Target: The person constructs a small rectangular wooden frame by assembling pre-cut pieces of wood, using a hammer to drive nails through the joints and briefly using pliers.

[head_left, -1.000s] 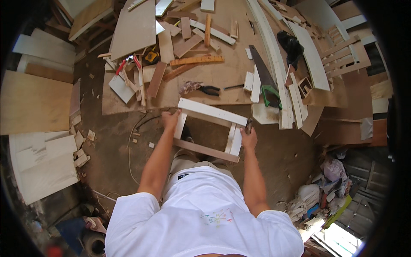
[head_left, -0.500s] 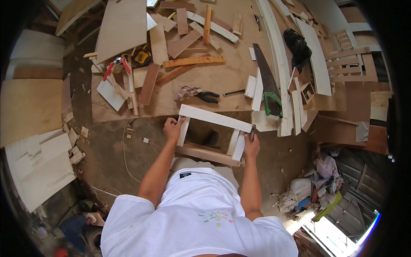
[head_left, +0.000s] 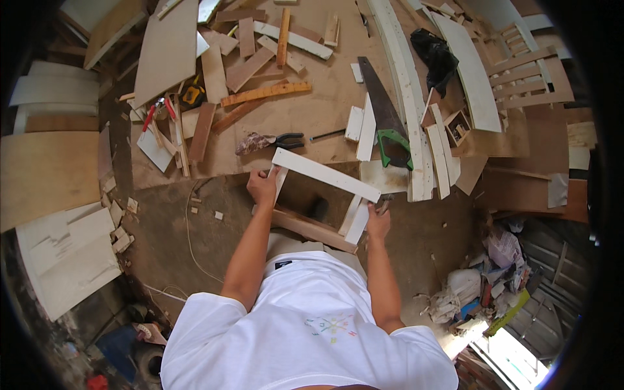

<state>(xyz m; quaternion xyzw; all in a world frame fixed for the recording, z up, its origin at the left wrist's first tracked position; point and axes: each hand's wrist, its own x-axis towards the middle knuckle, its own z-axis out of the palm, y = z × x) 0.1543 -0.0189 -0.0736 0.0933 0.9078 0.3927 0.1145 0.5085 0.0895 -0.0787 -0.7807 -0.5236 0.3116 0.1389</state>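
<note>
My left hand (head_left: 262, 188) grips the left end of a rectangular wooden frame (head_left: 325, 175), which has a white top board and a bare brown rail nearest my body. My right hand (head_left: 378, 222) holds the frame's right end, with a short dark metal tool (head_left: 383, 205) at its fingers, too small to make out. The frame is at the front edge of the cardboard-coloured worktop (head_left: 318, 84); whether it touches that edge I cannot tell. Just beyond it are black-handled pliers (head_left: 290, 141), a thin metal rod (head_left: 328, 134) and a green-handled saw (head_left: 394, 148).
Wood offcuts (head_left: 250, 68), red-handled pliers (head_left: 151, 117), a yellow tape measure (head_left: 192, 95) and a black bag (head_left: 432, 58) cover the worktop. Plywood sheets (head_left: 52, 179) are at left, slatted wooden pieces (head_left: 520, 78) at right, rubbish (head_left: 468, 286) lower right. A cable (head_left: 192, 240) crosses the floor.
Both hands have shifted the frame slightly, changing its tilt, while keeping hold of its ends. The worktop's contents appear further left as the view has moved.
</note>
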